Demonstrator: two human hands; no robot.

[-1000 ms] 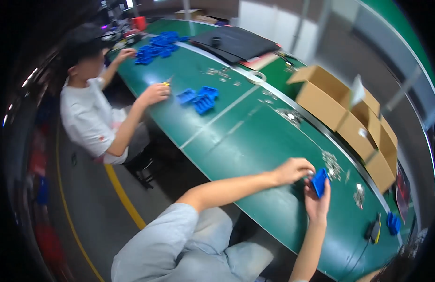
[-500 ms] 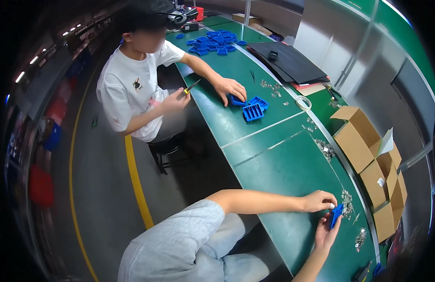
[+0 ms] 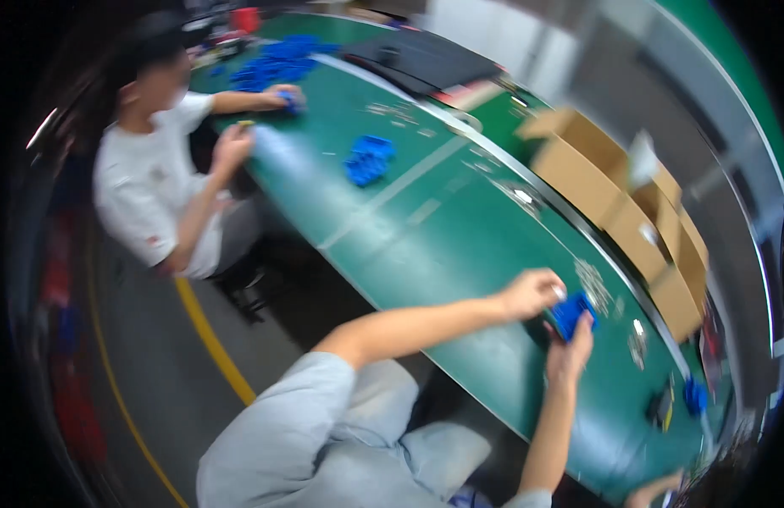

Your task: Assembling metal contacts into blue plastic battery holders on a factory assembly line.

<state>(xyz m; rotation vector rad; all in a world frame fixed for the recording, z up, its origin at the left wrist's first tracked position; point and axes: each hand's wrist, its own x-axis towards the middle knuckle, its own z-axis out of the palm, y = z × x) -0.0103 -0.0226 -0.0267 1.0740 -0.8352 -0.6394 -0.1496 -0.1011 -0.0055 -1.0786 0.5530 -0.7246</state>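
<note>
My right hand (image 3: 571, 351) grips a small blue compartmented tray (image 3: 570, 317) from its near side, thumb along the right edge. The tray is held above the green table with its broad face partly toward me; motion blur hides its compartments. My left hand (image 3: 529, 295) is close to the tray's upper left corner, fingers drawn together in a pinch. Something small and white (image 3: 559, 293) shows at those fingertips; whether it is a finger cover or a held piece is unclear. Just beyond the tray lies a pile of small shiny metal parts (image 3: 593, 284).
Open cardboard boxes (image 3: 582, 173) line the table's far right edge. Blue trays (image 3: 369, 160) are grouped mid-table, and a larger heap (image 3: 282, 61) sits at the back. A co-worker in white (image 3: 150, 190) sits at left. Another person's hand (image 3: 654, 491) shows at lower right.
My view has swung and blurred. The blue tray has turned from nearly edge-on to show more of its face. The co-worker's hand has left the mid-table trays toward the heap, holding something blue.
</note>
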